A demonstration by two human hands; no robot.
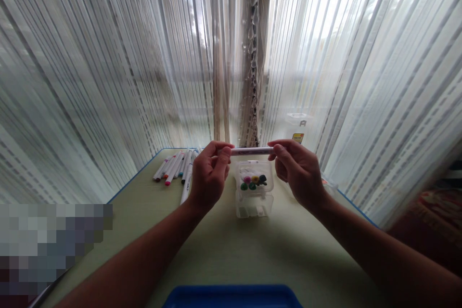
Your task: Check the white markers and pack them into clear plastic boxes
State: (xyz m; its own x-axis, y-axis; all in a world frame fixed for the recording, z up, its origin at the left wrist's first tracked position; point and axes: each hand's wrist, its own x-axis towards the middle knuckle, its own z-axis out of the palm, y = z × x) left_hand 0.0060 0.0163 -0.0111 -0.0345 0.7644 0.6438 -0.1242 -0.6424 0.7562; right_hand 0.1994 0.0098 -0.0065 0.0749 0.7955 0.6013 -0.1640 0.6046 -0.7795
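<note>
A white marker point(251, 151) is held level above the table, stretched between both hands. My left hand point(212, 173) pinches its left end, and my right hand point(298, 168) pinches the right end; the fingers cover both tips. Below and behind it stands a clear plastic case point(254, 192) with its lid hinged toward me. Several markers sit in the case with coloured ends showing: pink, yellow, dark blue and green. Left of my left hand lies a loose pile of white markers point(173, 166) with coloured ends. One more white marker point(186, 187) lies partly behind that hand.
The pale green table point(267, 255) has a blue edge. A blue tray or lid point(233, 296) shows at the near edge. At the back right stands a clear container point(297, 127) with a yellow label. Striped sheer curtains point(144, 57) hang behind the table.
</note>
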